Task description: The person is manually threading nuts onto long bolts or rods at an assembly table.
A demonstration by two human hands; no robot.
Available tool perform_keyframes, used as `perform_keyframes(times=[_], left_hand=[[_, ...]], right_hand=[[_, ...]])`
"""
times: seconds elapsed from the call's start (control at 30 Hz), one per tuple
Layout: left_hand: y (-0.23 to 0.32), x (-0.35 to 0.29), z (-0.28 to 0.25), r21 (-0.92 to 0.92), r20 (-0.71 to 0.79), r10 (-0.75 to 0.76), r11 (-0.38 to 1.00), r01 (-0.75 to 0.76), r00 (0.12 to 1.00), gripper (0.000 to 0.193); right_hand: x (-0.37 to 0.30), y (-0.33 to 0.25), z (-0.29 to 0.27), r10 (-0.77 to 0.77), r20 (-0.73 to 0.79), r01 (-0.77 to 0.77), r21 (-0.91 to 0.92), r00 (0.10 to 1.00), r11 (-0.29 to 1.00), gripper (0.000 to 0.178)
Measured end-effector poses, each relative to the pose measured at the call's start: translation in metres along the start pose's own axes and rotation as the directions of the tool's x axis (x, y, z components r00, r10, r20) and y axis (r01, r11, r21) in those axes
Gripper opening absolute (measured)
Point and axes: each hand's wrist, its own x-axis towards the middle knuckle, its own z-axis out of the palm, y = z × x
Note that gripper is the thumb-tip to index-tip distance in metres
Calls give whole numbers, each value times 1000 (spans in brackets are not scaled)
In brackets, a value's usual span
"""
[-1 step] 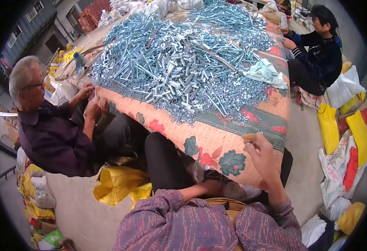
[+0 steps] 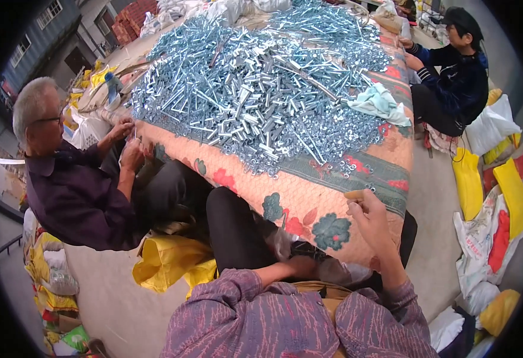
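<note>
My right hand (image 2: 369, 218) is raised over the near right part of the flower-patterned cloth (image 2: 297, 203). Its fingers are curled in, and a tan, finger-shaped piece (image 2: 354, 195) shows at the tips. A tiny shiny ring (image 2: 373, 189) shows by the fingers; whether they grip it is unclear. My left hand (image 2: 303, 266) is low by my lap, under the cloth's near edge, in shadow, with its fingers hidden. Beyond my hands lies a big heap of metal bolts and sleeves (image 2: 249, 101), with small nuts (image 2: 348, 170) scattered along its near side.
At the left a person in dark clothes (image 2: 76, 191) handles a small piece. Another person in a black cap (image 2: 452, 77) sits at the far right. A pale blue rag (image 2: 381, 104) lies on the heap's right edge. Yellow sacks (image 2: 175, 262) lie on the floor.
</note>
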Motion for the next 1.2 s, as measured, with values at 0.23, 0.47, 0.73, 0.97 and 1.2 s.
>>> perform_keyframes(times=[0.23,0.47,0.73,0.97,1.2], left_hand=[[-22,15,20,-41,-85,16,999,-20,996,38],[-15,4,3,-47,-134,15,999,-21,991,30],[-5,0,0,73,135,34,996,-44,990,25],[-8,-10,-4,-249,-68,-17,969,-1,998,19],[-13,0,-2,-190,-335,9,979,-76,942,58]], right_hand=[[-3,18,11,41,-43,-44,-52,998,998,11],[-3,38,9,-97,-45,76,-349,994,934,11],[4,42,20,1,-91,-11,-107,996,994,12],[5,31,10,-45,-100,24,-204,994,979,12],[70,-25,34,-234,147,262,-219,961,940,22]])
